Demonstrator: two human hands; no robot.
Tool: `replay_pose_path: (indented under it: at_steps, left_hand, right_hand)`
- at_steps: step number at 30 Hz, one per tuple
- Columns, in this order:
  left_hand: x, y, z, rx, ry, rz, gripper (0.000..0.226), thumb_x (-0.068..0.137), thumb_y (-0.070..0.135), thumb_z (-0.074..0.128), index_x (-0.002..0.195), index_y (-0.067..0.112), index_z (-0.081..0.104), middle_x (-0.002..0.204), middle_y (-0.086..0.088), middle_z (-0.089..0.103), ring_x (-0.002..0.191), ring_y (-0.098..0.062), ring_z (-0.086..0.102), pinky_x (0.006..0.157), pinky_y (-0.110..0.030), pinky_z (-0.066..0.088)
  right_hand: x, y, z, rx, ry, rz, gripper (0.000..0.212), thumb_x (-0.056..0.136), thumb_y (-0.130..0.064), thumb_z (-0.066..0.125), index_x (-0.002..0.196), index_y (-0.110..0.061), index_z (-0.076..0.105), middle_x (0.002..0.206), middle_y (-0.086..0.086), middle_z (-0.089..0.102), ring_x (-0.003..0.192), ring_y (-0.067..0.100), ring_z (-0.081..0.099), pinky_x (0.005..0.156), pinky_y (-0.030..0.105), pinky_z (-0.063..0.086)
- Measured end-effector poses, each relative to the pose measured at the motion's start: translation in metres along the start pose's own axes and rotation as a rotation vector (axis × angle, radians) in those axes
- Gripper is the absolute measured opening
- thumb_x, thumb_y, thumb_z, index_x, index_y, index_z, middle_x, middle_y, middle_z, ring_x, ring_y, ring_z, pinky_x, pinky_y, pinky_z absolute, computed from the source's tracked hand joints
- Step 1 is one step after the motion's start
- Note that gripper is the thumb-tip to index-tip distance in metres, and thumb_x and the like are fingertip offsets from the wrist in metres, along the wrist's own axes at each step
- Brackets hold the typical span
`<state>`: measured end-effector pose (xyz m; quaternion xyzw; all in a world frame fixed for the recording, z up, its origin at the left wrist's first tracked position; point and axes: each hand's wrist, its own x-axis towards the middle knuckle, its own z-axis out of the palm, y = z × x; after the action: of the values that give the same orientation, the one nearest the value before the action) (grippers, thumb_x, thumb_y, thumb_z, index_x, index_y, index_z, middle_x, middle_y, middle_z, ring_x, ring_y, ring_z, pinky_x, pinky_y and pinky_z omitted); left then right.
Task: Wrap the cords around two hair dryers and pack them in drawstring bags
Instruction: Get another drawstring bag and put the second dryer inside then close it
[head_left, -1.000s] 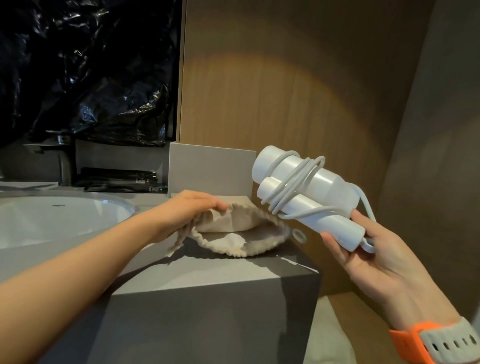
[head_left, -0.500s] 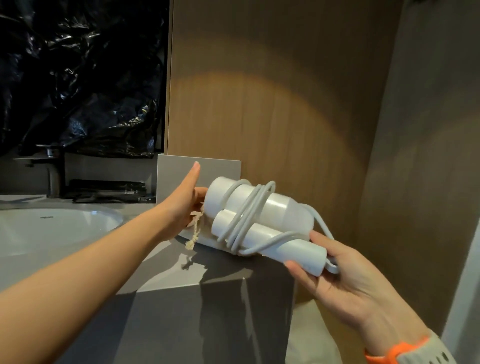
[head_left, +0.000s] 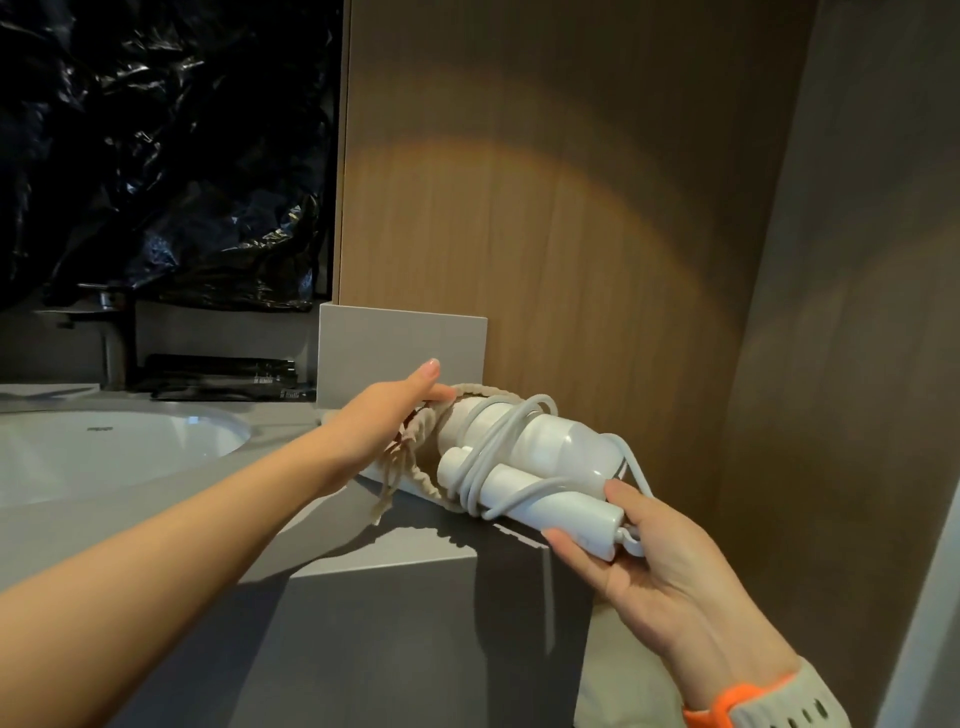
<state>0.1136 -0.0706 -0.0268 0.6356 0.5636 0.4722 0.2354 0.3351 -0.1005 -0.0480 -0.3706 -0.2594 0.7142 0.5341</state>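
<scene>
A white folded hair dryer (head_left: 540, 462) with its white cord (head_left: 493, 441) wound around it lies tilted, nose to the left. Its front end sits inside the gathered mouth of a beige drawstring bag (head_left: 415, 447) on the grey counter corner (head_left: 415, 540). My right hand (head_left: 654, 566) grips the dryer's handle end from below. My left hand (head_left: 395, 415) holds the bag's rim open, fingers over the top edge. The drawstring ends hang over the counter. Most of the bag is hidden behind my left hand and the dryer. Only one dryer is in view.
A white basin (head_left: 104, 452) is set in the counter at the left, with a faucet (head_left: 111, 332) and black crumpled plastic sheeting (head_left: 156, 156) behind. A grey upright panel (head_left: 400, 348) stands behind the bag. Wood walls close the back and right.
The dryer came down and left from mid-air, and its front end has entered the bag's mouth. My left hand went from pinching the flat bag to holding its rim open.
</scene>
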Motion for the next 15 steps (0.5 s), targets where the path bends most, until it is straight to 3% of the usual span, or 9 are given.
replay_pose_path:
  at_steps: [3,6,8,13,15]
  left_hand:
    - [0.002,0.004,0.007,0.015,-0.032,0.057,0.054,0.093,0.057,0.027,0.123,0.027,0.060,0.124,0.013,0.052,0.119,-0.006,0.043,0.096,-0.026,0.028]
    - [0.003,0.007,0.011,0.022,-0.059,0.117,0.061,0.079,0.072,0.032,0.113,0.034,0.065,0.121,0.016,0.059,0.118,-0.006,0.051,0.104,-0.032,0.036]
    - [0.001,0.010,0.014,0.093,-0.072,0.179,0.060,0.077,0.069,0.028,0.109,0.034,0.065,0.118,0.018,0.061,0.113,-0.003,0.053,0.101,-0.027,0.039]
    - [-0.003,0.006,0.005,0.031,-0.060,0.203,0.057,0.084,0.067,0.033,0.116,0.032,0.064,0.122,0.020,0.060,0.116,0.003,0.051,0.098,-0.022,0.037]
    - [-0.006,0.006,0.003,0.052,-0.067,0.224,0.055,0.086,0.067,0.033,0.116,0.033,0.063,0.122,0.020,0.059,0.115,0.009,0.048,0.091,-0.011,0.035]
  right_hand:
    - [0.001,0.006,0.007,-0.005,-0.023,-0.007,0.011,0.086,-0.009,0.061,0.087,-0.013,0.050,0.101,0.019,0.053,0.088,0.042,0.059,0.055,0.053,0.053]
    - [0.003,0.013,0.015,-0.010,-0.051,0.018,0.011,0.087,-0.009,0.061,0.087,-0.013,0.051,0.101,0.019,0.053,0.087,0.042,0.059,0.054,0.051,0.054]
    - [0.005,0.016,0.019,0.000,-0.061,0.028,0.010,0.087,-0.009,0.060,0.087,-0.013,0.051,0.102,0.019,0.053,0.087,0.042,0.058,0.053,0.051,0.054]
    - [0.013,0.020,0.024,0.061,-0.059,-0.025,0.021,0.089,-0.010,0.060,0.106,-0.016,0.050,0.102,0.016,0.052,0.086,0.040,0.058,0.053,0.049,0.056]
    - [0.015,0.021,0.026,0.075,-0.045,-0.051,0.021,0.089,-0.010,0.059,0.107,-0.016,0.049,0.100,0.015,0.052,0.085,0.039,0.058,0.056,0.049,0.055]
